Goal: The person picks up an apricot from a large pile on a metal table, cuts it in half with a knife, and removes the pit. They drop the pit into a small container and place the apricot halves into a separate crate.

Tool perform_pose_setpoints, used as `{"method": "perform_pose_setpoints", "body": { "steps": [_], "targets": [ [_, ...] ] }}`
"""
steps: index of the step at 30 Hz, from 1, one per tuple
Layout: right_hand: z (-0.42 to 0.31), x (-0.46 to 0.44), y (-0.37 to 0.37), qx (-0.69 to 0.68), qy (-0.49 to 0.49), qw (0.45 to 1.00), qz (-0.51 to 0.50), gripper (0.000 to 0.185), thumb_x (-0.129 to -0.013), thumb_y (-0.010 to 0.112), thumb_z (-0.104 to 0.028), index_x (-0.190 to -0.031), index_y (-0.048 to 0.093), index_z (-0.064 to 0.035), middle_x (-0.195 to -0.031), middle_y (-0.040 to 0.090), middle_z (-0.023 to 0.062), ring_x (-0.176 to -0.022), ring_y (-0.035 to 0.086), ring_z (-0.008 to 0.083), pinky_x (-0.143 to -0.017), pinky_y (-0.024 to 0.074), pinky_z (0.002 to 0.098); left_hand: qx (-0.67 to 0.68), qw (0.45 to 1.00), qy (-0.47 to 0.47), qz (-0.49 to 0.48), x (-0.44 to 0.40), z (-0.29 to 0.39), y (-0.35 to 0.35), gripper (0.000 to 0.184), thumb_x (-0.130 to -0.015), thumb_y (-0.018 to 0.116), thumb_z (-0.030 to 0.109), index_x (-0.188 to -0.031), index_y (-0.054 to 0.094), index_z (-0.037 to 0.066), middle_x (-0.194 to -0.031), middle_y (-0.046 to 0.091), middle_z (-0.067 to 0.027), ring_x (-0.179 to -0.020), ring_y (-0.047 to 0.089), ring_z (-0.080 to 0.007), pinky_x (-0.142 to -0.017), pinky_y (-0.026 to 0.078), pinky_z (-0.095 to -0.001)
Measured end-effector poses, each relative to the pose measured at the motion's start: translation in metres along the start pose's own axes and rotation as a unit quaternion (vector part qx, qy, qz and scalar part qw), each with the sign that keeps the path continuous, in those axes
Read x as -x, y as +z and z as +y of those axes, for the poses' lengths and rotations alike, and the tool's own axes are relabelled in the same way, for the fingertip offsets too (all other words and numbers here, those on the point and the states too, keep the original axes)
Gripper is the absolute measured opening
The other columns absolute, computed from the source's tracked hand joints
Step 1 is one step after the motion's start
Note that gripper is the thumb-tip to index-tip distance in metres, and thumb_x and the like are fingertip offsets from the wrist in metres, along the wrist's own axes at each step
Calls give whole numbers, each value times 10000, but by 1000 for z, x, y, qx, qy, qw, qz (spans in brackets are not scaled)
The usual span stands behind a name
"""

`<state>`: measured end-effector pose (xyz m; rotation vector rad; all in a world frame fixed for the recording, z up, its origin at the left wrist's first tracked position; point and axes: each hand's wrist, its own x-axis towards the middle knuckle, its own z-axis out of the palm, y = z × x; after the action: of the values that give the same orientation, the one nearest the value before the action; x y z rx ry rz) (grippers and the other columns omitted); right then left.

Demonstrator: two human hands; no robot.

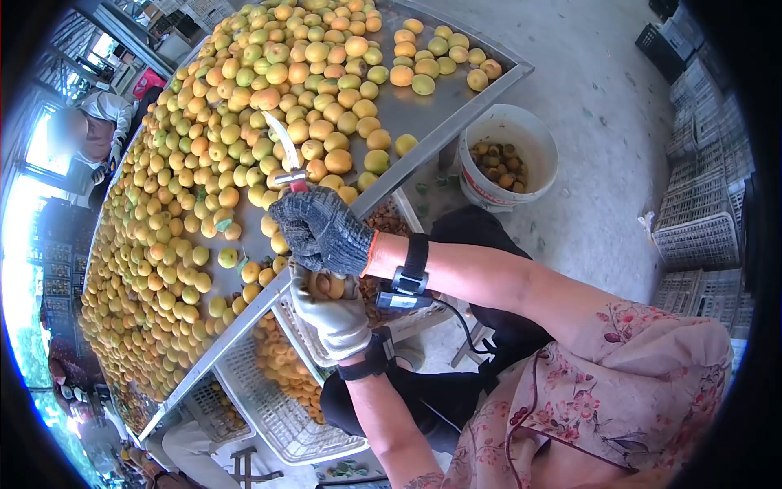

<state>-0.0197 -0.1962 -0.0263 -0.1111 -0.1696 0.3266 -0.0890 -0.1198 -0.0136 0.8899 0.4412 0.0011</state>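
Bright daylight floods in from the left, blowing the tall openings out to white-blue glare, while the far-right stacked grey plastic crates [696, 220] sit dimmer; the slanted silver metal bench [415, 122] shines softly, fruit and hands look fairly sharp, and the fisheye view bends lines towards dark, rounded, blue-fringed edges

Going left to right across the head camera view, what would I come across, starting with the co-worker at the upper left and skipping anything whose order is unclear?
Co-worker → knife → bucket → stacked crates at the far right.
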Motion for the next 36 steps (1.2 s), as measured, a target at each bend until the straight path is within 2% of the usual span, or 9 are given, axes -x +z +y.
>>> {"method": "perform_pose_setpoints", "body": {
  "steps": [4,6,13,17,20,22,27,31,36],
  "targets": [
    [3,10,11,37,3,998,59,114,-911,586,-201,-832,559,-123,-618,462,-68,-502,457,49,-402,336,179,135,956,-113,-235,-32,-30,-45,386,-904,452,352,-1180,559,105,-1118,581,-56,-933,601,-178,-727,527,-329],
    [12,6,11,29,30,998,57,116,-910,585,-191,-821,557,-122,-608,457,-71,-486,448,49,-393,331,182,91,989,-18,-116,-32,-53,-30,422,-926,466,353,-1252,504,87,-1175,569,-73,-996,579,-204,-773,522,-356],
    [-8,5,16,133,-13,985,107,155,-898,606,-203,-791,569,-96,-588,473,-58,-434,433,59,-344,298,197,63,987,-77,-128,-26,-27,-17,361,-963,406,301,-1200,540,64,-1090,604,-54,-943,606,-158,-781,525,-300],
    [-8,-6,2,573,-141,791,159,324,-843,697,-167,-1122,626,-19,-800,645,9,-694,549,32,-595,435,175,-79,992,-25,-100,-29,-13,-22,311,-965,388,269,-1117,562,60,-1000,611,-33,-866,616,-143,-722,523,-272],
    [2,-8,-12,454,-112,866,176,317,-843,696,-161,-1118,626,-20,-810,643,3,-692,544,30,-581,432,179,-252,964,38,-73,-25,7,-30,241,-939,431,198,-1050,589,54,-907,594,-20,-779,596,-131,-694,496,-268],
    [-2,-2,2,458,-109,866,170,332,-840,700,-167,-1131,620,-28,-767,610,-30,-635,511,19,-531,399,176,-682,552,461,-134,-23,40,-55,294,-910,458,241,-956,613,-4,-921,608,-127,-766,590,-258,-666,482,-341],
    [-13,14,17,455,-86,867,181,219,-842,654,-268,-890,622,-56,-664,536,-27,-604,473,65,-549,404,264,-760,570,246,194,4,110,-88,407,-902,538,276,-1192,568,-9,-1049,617,-209,-938,595,-330,-832,457,-404],
    [-35,16,20,447,-96,868,195,189,-898,609,-261,-939,644,-80,-650,532,-53,-552,467,43,-483,370,220,-585,777,222,68,-27,108,-46,386,-891,540,227,-1192,555,-14,-1110,598,-218,-956,596,-309,-841,456,-373],
    [-66,33,46,383,-53,895,224,162,-911,621,-255,-940,656,-100,-637,525,-79,-515,435,5,-416,300,167,-705,693,139,-50,-132,76,-11,406,-843,504,180,-1199,548,-10,-1055,631,-229,-940,611,-318,-849,454,-377]
  ]
}}
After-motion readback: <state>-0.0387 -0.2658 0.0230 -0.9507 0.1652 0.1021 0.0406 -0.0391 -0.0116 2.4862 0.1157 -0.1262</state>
